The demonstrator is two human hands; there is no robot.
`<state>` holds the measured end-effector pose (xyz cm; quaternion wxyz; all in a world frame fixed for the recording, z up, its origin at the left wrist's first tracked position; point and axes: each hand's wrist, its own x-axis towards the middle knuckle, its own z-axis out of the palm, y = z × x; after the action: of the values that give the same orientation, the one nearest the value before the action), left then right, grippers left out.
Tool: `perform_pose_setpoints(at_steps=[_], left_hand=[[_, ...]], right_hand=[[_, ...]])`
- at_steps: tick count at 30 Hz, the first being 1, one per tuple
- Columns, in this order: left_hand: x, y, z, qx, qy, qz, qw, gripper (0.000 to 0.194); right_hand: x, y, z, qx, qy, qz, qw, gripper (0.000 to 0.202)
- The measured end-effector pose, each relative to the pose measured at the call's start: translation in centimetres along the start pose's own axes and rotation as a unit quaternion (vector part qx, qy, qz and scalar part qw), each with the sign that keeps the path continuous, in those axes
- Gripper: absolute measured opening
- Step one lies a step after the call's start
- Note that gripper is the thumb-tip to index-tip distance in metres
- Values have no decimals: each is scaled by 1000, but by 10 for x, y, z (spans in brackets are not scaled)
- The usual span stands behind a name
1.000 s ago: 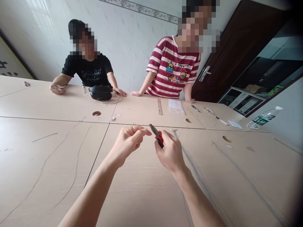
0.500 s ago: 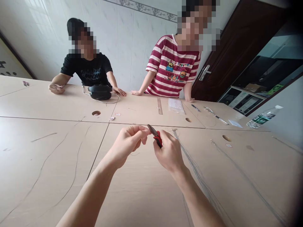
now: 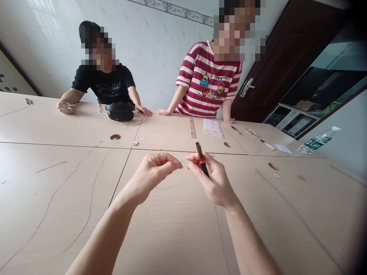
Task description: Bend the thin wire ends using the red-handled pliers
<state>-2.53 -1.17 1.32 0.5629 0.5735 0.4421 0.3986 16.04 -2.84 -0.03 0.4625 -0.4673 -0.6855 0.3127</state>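
Note:
My left hand (image 3: pixel 156 173) is in a pinch over the middle of the table, thumb against index finger. A tiny pale piece (image 3: pixel 184 162) shows at its fingertips, too small to name. Just to the right, my right hand (image 3: pixel 210 177) holds pliers (image 3: pixel 203 162) with red and black handles against its palm, jaws pointing up and away. Its thumb and index finger reach toward the left fingertips, a small gap between the hands. A thin wire (image 3: pixel 220 233) lies beside my right forearm, which hides most of what is under it.
Loose thin wires (image 3: pixel 91 202) lie at left, more strands (image 3: pixel 295 210) at right. Across the table are two people, a black device (image 3: pixel 119 111) with a white cable, a ruler (image 3: pixel 192 128), a plastic bag (image 3: pixel 212 128), a pen (image 3: pixel 236 130) and a water bottle (image 3: pixel 318 141). Round holes pierce the tabletop.
The pliers have turned from the left fingertips to point upward in my right hand. That hand's thumb and index finger have come forward, toward the left fingertips. The left hand has barely moved.

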Motion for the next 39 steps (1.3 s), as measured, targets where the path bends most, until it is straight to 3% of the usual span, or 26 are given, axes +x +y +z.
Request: perform_pose_setpoints(at_steps=[6, 26, 39], left_hand=[[-2, 1, 2, 41, -11, 4, 999, 19], [-6, 2, 2, 91, -10, 14, 996, 21], [-6, 4, 0, 90, -17, 21, 996, 25]], right_hand=[[0, -3, 0, 25, -42, 6, 999, 19], [1, -4, -3, 33, -84, 43, 995, 18], [-1, -7, -3, 29, -65, 36, 997, 13]])
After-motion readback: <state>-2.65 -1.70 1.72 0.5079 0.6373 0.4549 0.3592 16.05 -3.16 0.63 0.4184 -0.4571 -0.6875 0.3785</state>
